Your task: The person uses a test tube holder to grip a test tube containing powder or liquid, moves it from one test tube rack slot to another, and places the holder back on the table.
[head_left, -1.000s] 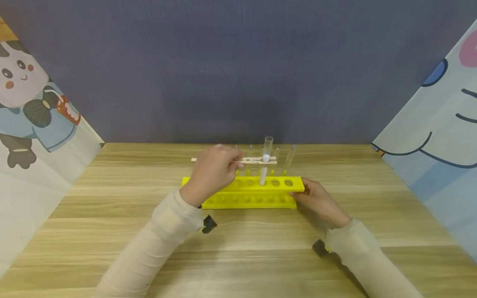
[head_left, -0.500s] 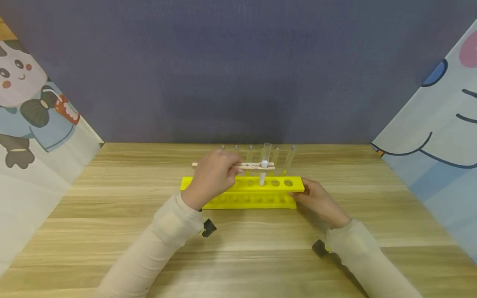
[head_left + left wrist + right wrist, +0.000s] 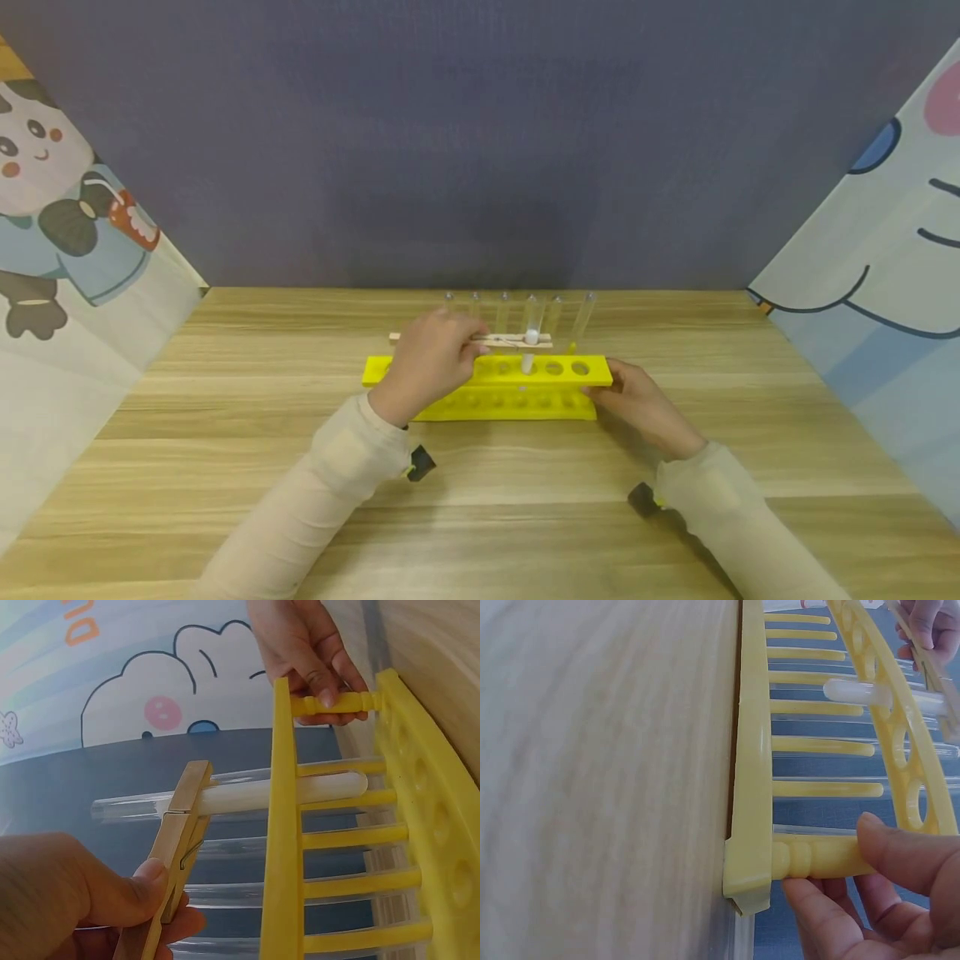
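Observation:
My left hand (image 3: 429, 360) pinches a wooden test tube clamp (image 3: 185, 801), whose far end grips a clear test tube (image 3: 124, 808) partly filled with white material. The tube's rounded bottom has passed through a hole in the top plate of the yellow test tube rack (image 3: 442, 413). In the right wrist view, that white-filled end (image 3: 847, 691) sits between the rack's top plate and its base, short of the base. At the rack's right end, my right hand (image 3: 647, 408) holds the yellow end post (image 3: 829, 856) between thumb and fingers.
Several clear upside-down test tubes (image 3: 585, 317) stand on the yellow pegs (image 3: 817, 746) along the rack's far side. The wooden table (image 3: 525, 517) ends at a dark blue panel (image 3: 480, 150), with printed cartoon sheets (image 3: 862, 275) on both sides.
My left hand has moved down a little with the clamp and tube, so the tube reaches deeper through the rack hole. My right hand stays on the end post.

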`<state>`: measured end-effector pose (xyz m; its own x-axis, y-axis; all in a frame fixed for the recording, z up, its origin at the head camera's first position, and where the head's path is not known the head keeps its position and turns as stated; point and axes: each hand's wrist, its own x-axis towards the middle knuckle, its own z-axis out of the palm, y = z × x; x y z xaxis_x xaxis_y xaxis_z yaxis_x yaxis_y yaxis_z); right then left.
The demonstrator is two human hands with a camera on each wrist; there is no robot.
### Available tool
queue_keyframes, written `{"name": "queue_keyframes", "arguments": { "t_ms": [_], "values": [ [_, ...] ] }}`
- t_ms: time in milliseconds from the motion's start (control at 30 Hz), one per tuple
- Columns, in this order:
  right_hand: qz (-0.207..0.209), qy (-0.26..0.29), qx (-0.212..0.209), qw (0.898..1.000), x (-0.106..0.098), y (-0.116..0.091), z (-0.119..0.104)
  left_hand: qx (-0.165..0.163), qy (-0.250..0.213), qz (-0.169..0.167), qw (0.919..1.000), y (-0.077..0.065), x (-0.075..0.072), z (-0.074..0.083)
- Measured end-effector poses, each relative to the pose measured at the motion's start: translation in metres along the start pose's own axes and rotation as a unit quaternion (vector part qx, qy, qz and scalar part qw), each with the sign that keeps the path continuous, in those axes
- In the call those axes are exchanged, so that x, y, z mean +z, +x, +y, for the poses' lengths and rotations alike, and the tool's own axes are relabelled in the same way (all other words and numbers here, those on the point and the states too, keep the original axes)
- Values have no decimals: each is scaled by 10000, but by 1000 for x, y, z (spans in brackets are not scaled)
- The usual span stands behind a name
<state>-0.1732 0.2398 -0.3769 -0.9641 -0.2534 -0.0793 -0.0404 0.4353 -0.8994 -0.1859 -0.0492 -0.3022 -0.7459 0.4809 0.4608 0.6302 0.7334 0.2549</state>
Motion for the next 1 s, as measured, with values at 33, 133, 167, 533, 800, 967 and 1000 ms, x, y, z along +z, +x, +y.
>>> {"name": "queue_keyframes", "arguments": {
  "t_ms": [33,133,167,533,800,967,1000],
  "values": [
    [-5,-1,-5,10000,0,0,0,4,0,-18,10000,0,1,0],
    [3,-8,20,10000,0,0,1,8,-14,-60,10000,0,2,0],
    [7,-14,39,10000,0,0,1,6,-21,-74,10000,0,3,0],
    [33,12,-39,10000,0,1,2,-34,-44,-160,9999,-1,8,0],
    [104,-29,-119,9999,0,3,4,-59,5,-303,9995,-1,12,0],
    [65,-14,-98,9999,0,3,4,-140,15,-432,9990,-1,13,-1],
    [60,-14,-101,9999,0,3,4,-149,14,-443,9989,-1,14,-1]
  ]
}}
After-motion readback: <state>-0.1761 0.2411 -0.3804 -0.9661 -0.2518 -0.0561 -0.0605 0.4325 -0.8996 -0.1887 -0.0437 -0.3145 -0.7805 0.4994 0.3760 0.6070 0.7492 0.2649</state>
